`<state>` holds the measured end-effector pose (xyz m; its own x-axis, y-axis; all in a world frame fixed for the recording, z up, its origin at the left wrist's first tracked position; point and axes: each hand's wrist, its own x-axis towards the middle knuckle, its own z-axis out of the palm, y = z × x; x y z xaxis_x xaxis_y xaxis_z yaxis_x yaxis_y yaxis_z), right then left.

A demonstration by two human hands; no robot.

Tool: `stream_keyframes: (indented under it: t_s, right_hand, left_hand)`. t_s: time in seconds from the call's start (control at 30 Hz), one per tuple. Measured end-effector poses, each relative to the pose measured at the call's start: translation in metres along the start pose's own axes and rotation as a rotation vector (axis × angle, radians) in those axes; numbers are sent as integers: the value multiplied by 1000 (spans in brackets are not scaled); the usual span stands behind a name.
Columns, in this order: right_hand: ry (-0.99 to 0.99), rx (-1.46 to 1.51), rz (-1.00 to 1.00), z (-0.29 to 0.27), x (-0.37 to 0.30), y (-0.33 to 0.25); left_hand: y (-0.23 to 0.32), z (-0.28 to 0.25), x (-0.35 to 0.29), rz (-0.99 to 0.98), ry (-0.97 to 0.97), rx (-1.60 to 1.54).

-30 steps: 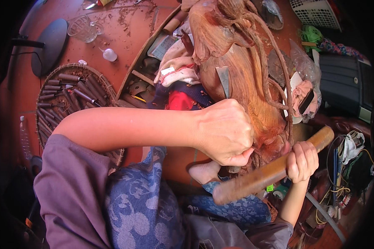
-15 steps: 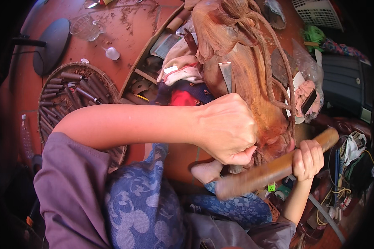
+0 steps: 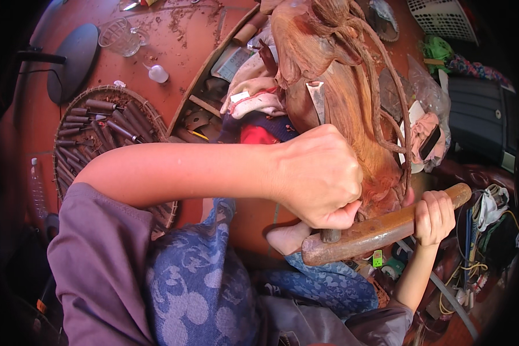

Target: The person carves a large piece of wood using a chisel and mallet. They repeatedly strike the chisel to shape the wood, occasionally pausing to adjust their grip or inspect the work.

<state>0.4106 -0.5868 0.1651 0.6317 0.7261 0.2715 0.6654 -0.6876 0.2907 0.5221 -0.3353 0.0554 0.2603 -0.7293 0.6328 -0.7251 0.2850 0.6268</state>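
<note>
My left hand point(image 3: 320, 176) is closed in a fist around a chisel point(image 3: 316, 99). The chisel's flat metal blade sticks out beyond the fist against the reddish wood carving point(image 3: 352, 109), and its handle butt shows on the near side. My right hand point(image 3: 433, 218) grips one end of a wooden mallet point(image 3: 369, 233), a long, thick, brown club. The mallet's broad end lies right at the chisel's butt and appears to touch it. My left fist hides the middle of the chisel and part of the carving.
A round woven basket point(image 3: 155, 115) at left holds several dark-handled tools. Cloths point(image 3: 259, 98) lie in a larger tray by the carving. A glass mug point(image 3: 121, 37) stands on the tiled floor. Cords and tools point(image 3: 478, 248) clutter the right, near a dark case point(image 3: 478, 112).
The mallet, blurred and slightly lower before, has swung up toward the chisel's butt and now shows sharply. My left fist has shifted slightly right and up.
</note>
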Motion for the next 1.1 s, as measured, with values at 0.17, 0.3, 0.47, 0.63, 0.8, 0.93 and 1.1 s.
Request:
stream_keyframes:
  t_s: [0.17,0.3,0.47,0.63,0.8,0.93,1.1]
  right_hand:
    - [25,37,-27,3,1,3]
    - [-54,79,-19,-2,-6,3]
    - [-91,-20,49,-1,9,1]
    - [45,54,-25,7,2,4]
    - [-16,80,-55,2,3,11]
    - [21,25,-43,3,7,14]
    - [-6,11,8,0,7,17]
  left_hand:
    - [-1,0,0,9,23,-4]
    - [-2,-1,0,12,11,-4]
    - [-2,-2,0,5,12,-2]
    - [-3,-1,1,2,22,-4]
    - [-4,1,2,-8,38,23]
    - [-2,4,8,-29,61,28]
    - [-1,3,12,-37,127,34]
